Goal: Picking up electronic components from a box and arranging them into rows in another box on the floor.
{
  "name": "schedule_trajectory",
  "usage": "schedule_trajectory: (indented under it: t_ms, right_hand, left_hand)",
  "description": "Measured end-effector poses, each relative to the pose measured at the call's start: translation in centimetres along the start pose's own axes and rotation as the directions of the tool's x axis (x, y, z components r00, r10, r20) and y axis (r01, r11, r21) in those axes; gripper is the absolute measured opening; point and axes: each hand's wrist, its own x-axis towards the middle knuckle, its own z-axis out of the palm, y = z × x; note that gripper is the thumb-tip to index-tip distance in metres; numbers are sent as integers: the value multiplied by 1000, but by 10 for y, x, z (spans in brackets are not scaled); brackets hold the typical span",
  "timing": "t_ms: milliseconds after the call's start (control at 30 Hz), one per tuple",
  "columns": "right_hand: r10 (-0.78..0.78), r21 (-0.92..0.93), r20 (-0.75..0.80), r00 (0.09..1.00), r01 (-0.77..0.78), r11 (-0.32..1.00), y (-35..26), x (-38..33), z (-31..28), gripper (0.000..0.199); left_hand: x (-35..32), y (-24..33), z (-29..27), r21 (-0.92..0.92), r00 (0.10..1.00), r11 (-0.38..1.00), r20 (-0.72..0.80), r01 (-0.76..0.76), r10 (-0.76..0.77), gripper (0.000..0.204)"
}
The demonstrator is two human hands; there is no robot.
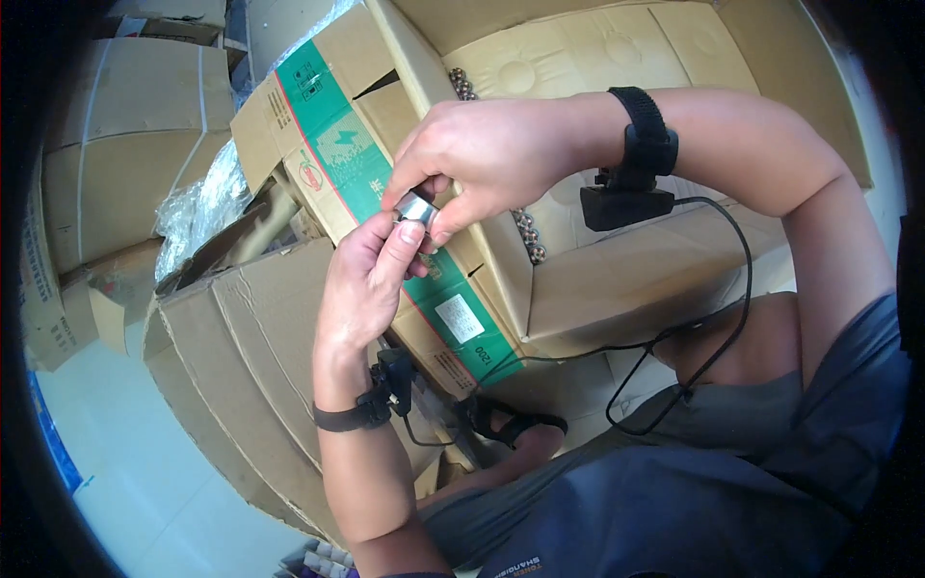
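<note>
Both your hands meet over the box side in front of you, fingers drawn in close around a small, shiny silver metal piece with a curved surface (416,207). Your right hand (491,154) pinches it from above, thumb and curled forefinger on either side with only a narrow gap between them. Your left hand (361,279) comes from below, its thumb pressed to the lower end of the piece and its fingers bent behind; how those fingertips sit is hidden from you.

Below the metal piece runs a tan cardboard box side with a broad green printed band (337,144), flat and smooth, bearing a white rectangular paper label (460,319). Just beside it stands a large open brown cardboard box (626,299), holding a tan sheet with faint round bulges (549,72) and, along its near edge, small, glossy round metal pieces (528,236). To your left lie crinkled clear plastic wrap (204,207) and a creased, ragged-edged brown cardboard panel (241,337).
</note>
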Motion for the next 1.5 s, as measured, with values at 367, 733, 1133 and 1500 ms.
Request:
schedule_trajectory:
  t_ms: [367, 733, 1133, 1500]
  right_hand:
    - [316, 436, -286, 904, -171, 884, 3, -10, -62, 38]
    - [761, 796, -581, 288, 4, 606, -38, -189, -240, 23]
    - [772, 766, -623, -126, 102, 635, 6, -291, -255, 28]
    - [842, 757, -525, 128, 522, 393, 29, -313, -220, 32]
  left_hand:
    - [-2, -21, -18, -480, 960, 866, -280, -139, -1, 42]
    - [14, 23, -25, -597, 967, 776, -246, -201, 61, 44]
    - [1, 28, -30, -620, 954, 760, -299, -195, 1, 38]
    - [3, 22, -33, -649, 967, 747, -255, -146, -32, 32]
